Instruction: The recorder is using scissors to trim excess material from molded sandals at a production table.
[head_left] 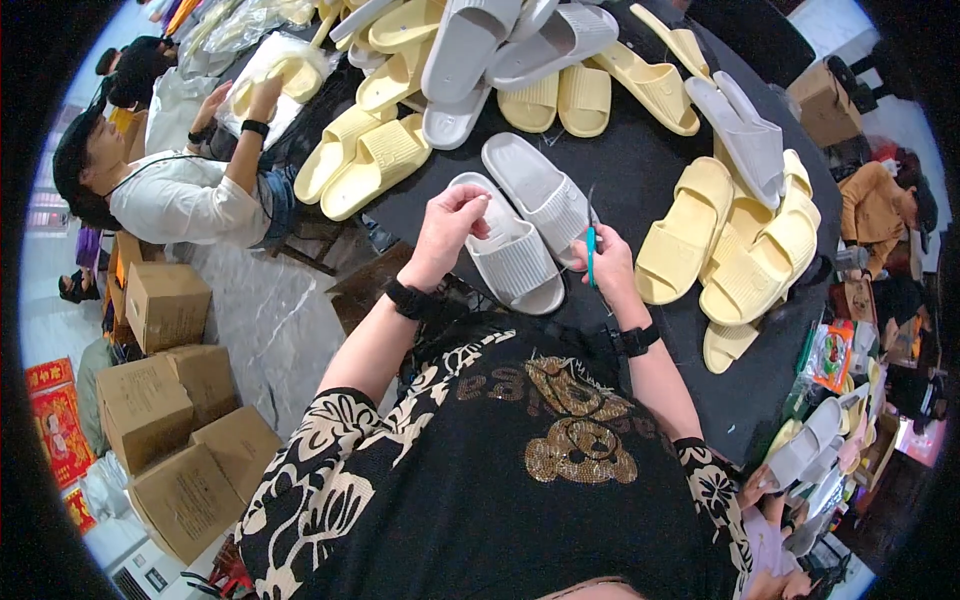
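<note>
A pair of grey slide slippers lies on the black table (610, 345) in front of me: the left slipper (515, 268) and the right slipper (520, 172), side by side with toes toward me. Over the left slipper my left hand (452, 228) is closed in a pinch. Whatever may be between its fingertips is too small to name. My right hand (612, 268) grips scissors with teal handles (590, 262), their blades pointing away from me beside the right slipper's strap.
Several yellow slippers (745, 240) lie on the right, with a heap of grey and yellow slippers (470, 60) at the far side. A person in white (190, 195) handles a yellow slipper at far left. Cardboard boxes (145, 405) stand on the floor at left.
</note>
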